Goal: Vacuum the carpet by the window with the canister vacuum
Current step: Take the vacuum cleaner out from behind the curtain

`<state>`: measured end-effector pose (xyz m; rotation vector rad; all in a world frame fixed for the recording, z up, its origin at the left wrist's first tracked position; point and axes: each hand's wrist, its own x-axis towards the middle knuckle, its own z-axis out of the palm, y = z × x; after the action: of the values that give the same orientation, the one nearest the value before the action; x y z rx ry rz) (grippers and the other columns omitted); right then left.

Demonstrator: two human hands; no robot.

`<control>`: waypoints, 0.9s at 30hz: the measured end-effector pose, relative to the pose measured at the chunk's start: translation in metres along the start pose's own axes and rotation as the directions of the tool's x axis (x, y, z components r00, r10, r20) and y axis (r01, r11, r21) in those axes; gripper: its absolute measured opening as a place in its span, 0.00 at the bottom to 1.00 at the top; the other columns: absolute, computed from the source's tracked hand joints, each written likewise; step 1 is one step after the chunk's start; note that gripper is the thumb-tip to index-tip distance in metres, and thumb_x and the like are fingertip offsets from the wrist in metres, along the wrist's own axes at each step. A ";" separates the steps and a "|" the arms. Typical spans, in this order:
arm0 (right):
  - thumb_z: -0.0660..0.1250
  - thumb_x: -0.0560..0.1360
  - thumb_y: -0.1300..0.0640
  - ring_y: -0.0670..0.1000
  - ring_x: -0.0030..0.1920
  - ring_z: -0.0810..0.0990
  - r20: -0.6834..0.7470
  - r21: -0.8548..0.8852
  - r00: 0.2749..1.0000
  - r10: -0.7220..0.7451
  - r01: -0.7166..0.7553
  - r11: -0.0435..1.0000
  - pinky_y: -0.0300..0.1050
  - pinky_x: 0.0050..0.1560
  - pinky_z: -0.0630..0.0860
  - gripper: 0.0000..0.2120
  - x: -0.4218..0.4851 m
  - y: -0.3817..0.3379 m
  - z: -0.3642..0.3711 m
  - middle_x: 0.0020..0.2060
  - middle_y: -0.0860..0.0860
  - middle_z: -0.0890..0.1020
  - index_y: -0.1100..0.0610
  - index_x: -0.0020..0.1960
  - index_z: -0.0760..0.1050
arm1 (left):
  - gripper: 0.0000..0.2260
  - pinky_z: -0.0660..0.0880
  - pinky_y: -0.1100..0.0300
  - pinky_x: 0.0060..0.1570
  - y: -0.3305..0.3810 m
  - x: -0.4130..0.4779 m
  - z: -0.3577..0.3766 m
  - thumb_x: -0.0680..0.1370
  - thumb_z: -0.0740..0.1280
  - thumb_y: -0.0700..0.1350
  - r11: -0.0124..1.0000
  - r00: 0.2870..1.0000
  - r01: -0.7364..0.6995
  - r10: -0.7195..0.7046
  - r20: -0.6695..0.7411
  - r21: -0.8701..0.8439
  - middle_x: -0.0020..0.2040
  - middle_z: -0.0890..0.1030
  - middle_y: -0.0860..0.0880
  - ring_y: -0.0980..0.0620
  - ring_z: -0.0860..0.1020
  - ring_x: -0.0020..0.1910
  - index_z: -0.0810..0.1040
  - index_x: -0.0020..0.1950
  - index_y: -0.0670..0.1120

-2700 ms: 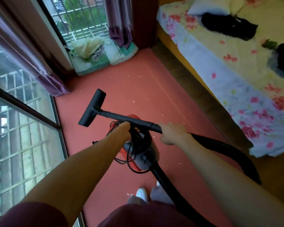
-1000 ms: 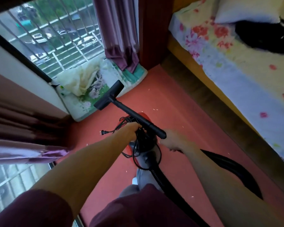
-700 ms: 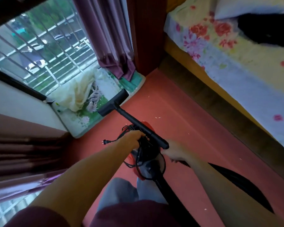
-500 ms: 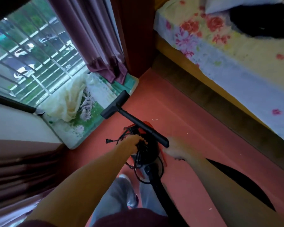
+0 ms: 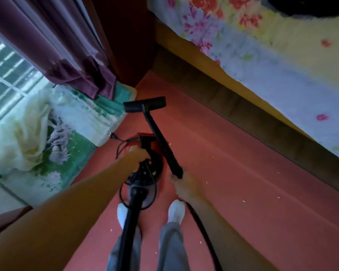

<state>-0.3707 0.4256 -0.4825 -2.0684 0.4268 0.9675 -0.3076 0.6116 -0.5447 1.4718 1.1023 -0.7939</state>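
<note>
A red and black canister vacuum (image 5: 155, 147) hangs above the red carpet (image 5: 233, 173), carried by its top handle in my left hand (image 5: 136, 156). Its loose black cord (image 5: 121, 142) with the plug dangles to the left. My right hand (image 5: 185, 185) grips the lower end of the black wand (image 5: 160, 139). The wand points away from me, and its flat black nozzle (image 5: 145, 104) sits near the far corner by the curtain. A black hose (image 5: 130, 222) runs down between my legs.
A purple curtain (image 5: 67, 55) hangs at the window on the left. Below it lie a green floral mat (image 5: 74, 157) and pale bunched cloth (image 5: 24, 141). A bed with a floral sheet (image 5: 272, 61) borders the carpet on the right. White specks dot the carpet.
I have walked toward the corner with the vacuum in hand. The wand has swung from pointing left to pointing nearly straight ahead. Both feet now show below the canister.
</note>
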 end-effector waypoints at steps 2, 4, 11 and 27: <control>0.63 0.75 0.42 0.56 0.38 0.81 -0.009 0.072 1.000 0.007 -0.007 0.997 0.53 0.42 0.80 0.16 0.028 0.004 0.026 0.37 0.51 0.79 0.50 0.58 0.72 | 0.07 0.76 0.56 0.25 0.004 0.032 -0.008 0.76 0.66 0.28 0.996 0.999 -0.038 0.040 -0.019 0.080 0.34 0.76 0.39 0.46 0.76 0.26 0.74 0.39 0.36; 0.62 0.73 0.40 0.56 0.38 0.80 -0.025 0.150 1.000 0.012 -0.009 0.989 0.61 0.46 0.81 0.17 0.057 0.013 0.054 0.38 0.51 0.78 0.50 0.57 0.71 | 0.04 0.77 0.52 0.35 0.002 0.065 -0.014 0.77 0.67 0.30 0.992 0.997 -0.068 0.073 -0.037 0.111 0.35 0.76 0.41 0.46 0.76 0.30 0.76 0.44 0.38; 0.63 0.75 0.42 0.57 0.36 0.81 -0.060 0.267 0.994 0.086 -0.067 0.961 0.56 0.39 0.81 0.14 0.132 0.043 0.138 0.39 0.55 0.80 0.49 0.56 0.68 | 0.17 0.78 0.53 0.46 -0.022 0.147 -0.015 0.77 0.64 0.32 0.965 0.981 -0.168 0.183 -0.060 0.200 0.46 0.80 0.42 0.42 0.81 0.49 0.79 0.63 0.46; 0.63 0.81 0.58 0.52 0.46 0.80 0.334 0.070 0.917 0.217 -0.254 0.965 0.47 0.46 0.78 0.10 0.187 0.086 0.194 0.50 0.56 0.81 0.55 0.61 0.71 | 0.17 0.79 0.49 0.54 -0.145 0.239 -0.024 0.79 0.61 0.37 0.889 0.991 -0.080 0.121 -0.061 0.451 0.55 0.83 0.42 0.41 0.81 0.53 0.80 0.65 0.50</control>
<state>-0.3942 0.5281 -0.7454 -1.7409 0.5505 1.3706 -0.3618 0.6842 -0.8096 1.9512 0.9324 -0.9602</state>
